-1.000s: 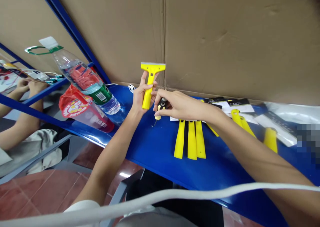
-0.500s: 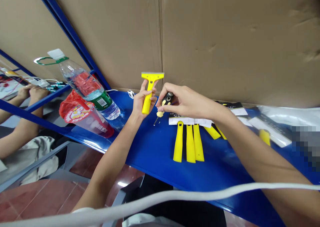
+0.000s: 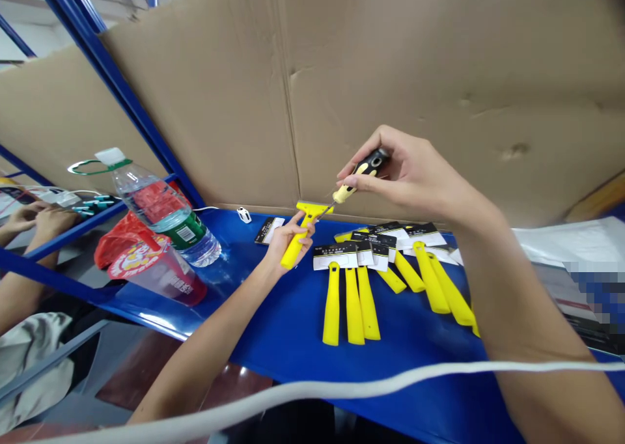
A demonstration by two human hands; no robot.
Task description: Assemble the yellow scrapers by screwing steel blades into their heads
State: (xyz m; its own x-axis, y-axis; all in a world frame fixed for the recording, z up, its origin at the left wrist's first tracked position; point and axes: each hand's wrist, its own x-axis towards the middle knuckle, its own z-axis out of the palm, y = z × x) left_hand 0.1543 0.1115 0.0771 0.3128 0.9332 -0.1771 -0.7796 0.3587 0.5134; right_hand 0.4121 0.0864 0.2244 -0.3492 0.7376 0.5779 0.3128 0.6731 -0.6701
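My left hand (image 3: 287,241) is closed around the handle of a yellow scraper (image 3: 295,247), its wide head pointing up and away. In my right hand (image 3: 398,167) is a screwdriver (image 3: 359,176) with a black and cream handle. The screwdriver slants down to the left, its tip at the scraper's head; whether it touches a screw there is too small to tell. Several yellow scrapers (image 3: 355,307) with black and white cards lie on the blue table (image 3: 293,320) to the right of my left hand.
A water bottle (image 3: 188,228) and a red-lidded plastic cup (image 3: 156,268) stand at the left. A cardboard wall (image 3: 219,105) rises behind the table, beside a blue frame (image 3: 112,79). One white cable (image 3: 312,392) crosses the foreground. Another person's hands (image 3: 53,219) are at far left.
The screwdriver has swung from pointing at the table to having its tip at the scraper's head. My right hand rose to the right, and the scraper now tilts. The camera view has shifted.
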